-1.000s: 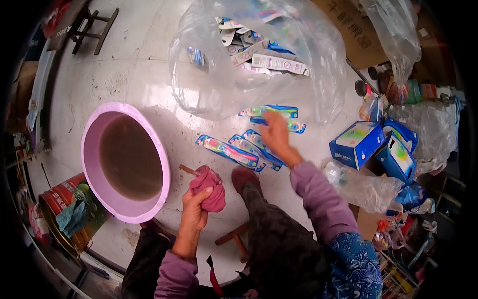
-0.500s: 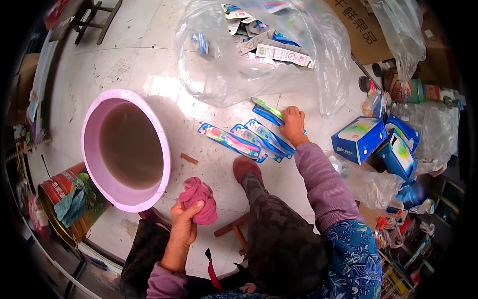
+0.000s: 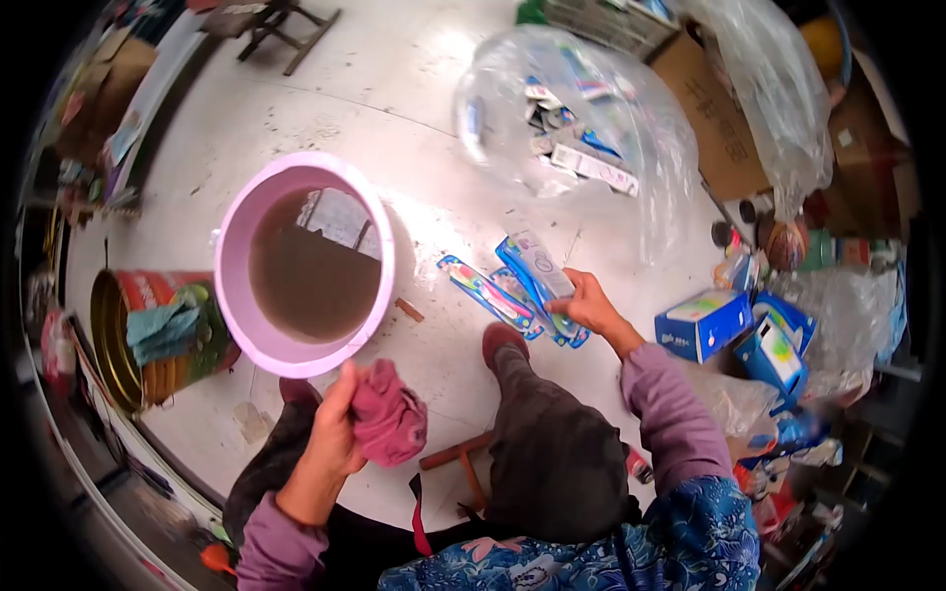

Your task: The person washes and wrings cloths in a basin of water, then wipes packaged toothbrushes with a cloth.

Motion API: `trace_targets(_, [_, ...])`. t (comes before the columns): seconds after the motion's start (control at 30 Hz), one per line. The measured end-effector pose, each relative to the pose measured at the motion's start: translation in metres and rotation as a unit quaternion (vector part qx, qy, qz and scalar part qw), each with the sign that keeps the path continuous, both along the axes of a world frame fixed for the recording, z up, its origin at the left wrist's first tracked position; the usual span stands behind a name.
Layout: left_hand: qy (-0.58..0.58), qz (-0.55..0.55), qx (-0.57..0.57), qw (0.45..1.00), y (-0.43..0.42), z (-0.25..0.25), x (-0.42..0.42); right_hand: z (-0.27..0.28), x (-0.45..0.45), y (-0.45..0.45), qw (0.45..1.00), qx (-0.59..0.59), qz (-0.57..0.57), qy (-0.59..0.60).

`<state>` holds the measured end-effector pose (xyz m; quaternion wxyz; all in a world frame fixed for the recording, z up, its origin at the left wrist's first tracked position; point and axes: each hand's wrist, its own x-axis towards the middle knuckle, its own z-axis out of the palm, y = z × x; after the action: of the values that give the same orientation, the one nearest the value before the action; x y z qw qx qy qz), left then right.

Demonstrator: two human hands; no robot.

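My left hand (image 3: 337, 426) is closed around a crumpled, damp-looking pink cloth (image 3: 390, 414), just below the tub's near rim. Between the thumb and fingers of my right hand (image 3: 591, 303) is a packaged toothbrush (image 3: 537, 264), its pale printed back turned up and a blue edge showing. Beneath and beside it, several more toothbrush packs (image 3: 485, 298) lie on the floor, partly covered by the held one. A pink plastic tub (image 3: 232, 251) of murky water stands left of the packs.
A clear plastic bag (image 3: 660, 128) full of packaged toothbrushes lies ahead. Blue boxes (image 3: 698, 325) and loose plastic bags sit at the right. At the left, a metal tin (image 3: 163, 286) lies on its side with a teal cloth (image 3: 168, 325) over it. A small wooden stool (image 3: 458, 453) is between my legs.
My right hand has picked up a toothbrush pack and turned it back side up. The left hand still grips the cloth. The whole view has shifted and tilted.
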<state>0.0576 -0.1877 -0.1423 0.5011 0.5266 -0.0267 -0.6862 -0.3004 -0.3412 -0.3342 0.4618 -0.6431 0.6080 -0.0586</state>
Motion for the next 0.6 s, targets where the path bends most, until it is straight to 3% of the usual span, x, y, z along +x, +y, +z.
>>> trace_targets(0.07, [0.172,-0.005,0.027,0.985,-0.002,-0.007,0.004,0.049,0.028,-0.015,0.995,0.06,0.019,-0.083])
trace_targets(0.1, [0.171,0.011,0.013,0.985,-0.003,-0.002,0.003,0.079,0.043,-0.019,0.988,0.087,0.029,-0.122])
trace_targets(0.17, [0.106,-0.09,-0.042,0.989,-0.008,0.012,0.005,0.139,0.081,-0.027,0.986,0.048,0.045,-0.15])
trace_targets(0.27, [0.058,-0.068,-0.114,0.99,-0.01,0.027,0.005,0.211,0.131,-0.035,0.974,0.013,0.079,-0.212])
trace_targets(0.33, [0.049,-0.046,-0.149,0.987,-0.011,0.042,0.008,0.271,0.173,-0.021,0.917,0.143,0.023,-0.371])
trace_targets(0.47, [0.005,-0.026,-0.247,0.969,-0.008,0.059,0.02,0.306,0.229,0.012,0.896,0.212,0.043,-0.389])
trace_targets(0.6, [0.006,-0.039,-0.302,0.952,0.002,0.07,0.03,0.304,0.257,0.05,0.907,0.191,0.02,-0.376])
